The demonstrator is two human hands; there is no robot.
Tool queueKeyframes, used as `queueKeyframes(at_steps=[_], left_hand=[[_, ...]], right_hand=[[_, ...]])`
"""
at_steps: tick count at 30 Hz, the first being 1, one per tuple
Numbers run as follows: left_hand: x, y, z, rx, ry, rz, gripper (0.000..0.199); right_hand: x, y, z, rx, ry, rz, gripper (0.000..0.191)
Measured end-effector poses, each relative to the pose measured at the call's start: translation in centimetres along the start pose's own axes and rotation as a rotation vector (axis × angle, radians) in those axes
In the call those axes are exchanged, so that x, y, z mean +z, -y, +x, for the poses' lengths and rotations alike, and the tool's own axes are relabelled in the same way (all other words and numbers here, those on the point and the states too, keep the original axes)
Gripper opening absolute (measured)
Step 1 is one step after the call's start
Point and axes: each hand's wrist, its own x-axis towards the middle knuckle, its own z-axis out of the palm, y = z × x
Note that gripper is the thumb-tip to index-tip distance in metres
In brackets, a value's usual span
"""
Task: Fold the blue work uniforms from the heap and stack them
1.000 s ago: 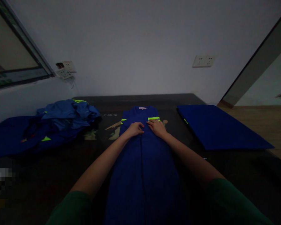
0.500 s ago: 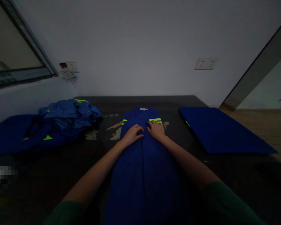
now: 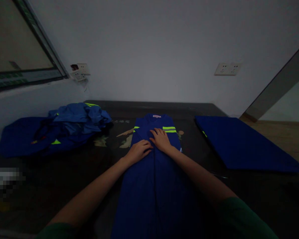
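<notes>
A dark blue work garment (image 3: 142, 186) with yellow-green and grey reflective bands lies lengthwise before me, folded narrow, its collar label at the far end. On its middle, left of the centre line, rests my left hand (image 3: 140, 151), fingers lightly bent and lying on the cloth. My right hand (image 3: 161, 140) lies slightly farther up, just below the right reflective band, with its fingers spread on the fabric. The fingertips of both hands are close together near the centre line. Neither hand shows a grip on the cloth.
The garment lies on a dark, glossy table (image 3: 189, 132) against a white wall. Crumpled blue clothes (image 3: 72, 122) with yellow-green trim are heaped at the left. A flat folded blue garment (image 3: 244, 142) lies at the right. Wall sockets (image 3: 228, 69) are above the table.
My right hand has slid left and a little nearer, off the right reflective band, which now shows fully. My left hand has come slightly nearer to me. The view has shifted a little.
</notes>
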Motion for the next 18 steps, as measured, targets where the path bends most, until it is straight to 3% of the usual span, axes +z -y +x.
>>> queueKeyframes(at_steps=[4, 10, 12, 15, 18], left_hand=[[-0.1, -0.3, -0.1, 0.021, 0.024, 0.061, 0.021], [-0.4, -0.9, 0.2, 0.013, 0.040, 0.123, 0.020], [-0.7, -1.3, 0.4, -0.024, 0.062, 0.114, 0.023], [-1.7, -2.7, -0.4, -0.050, 0.048, 0.109, 0.046], [-3.8, -5.4, -3.4, -0.051, -0.013, 0.112, 0.046]], right_hand=[[1.0, -0.4, 0.2, -0.020, 0.061, 0.008, 0.052], [1.3, -0.5, -0.2, -0.056, -0.006, -0.007, 0.051], [0.9, -0.3, -0.2, -0.082, -0.055, 0.001, 0.047], [-0.4, 0.2, -0.7, -0.120, -0.160, 0.095, 0.041], [-2.7, 0.6, -3.0, -0.123, -0.279, 0.295, 0.036]])
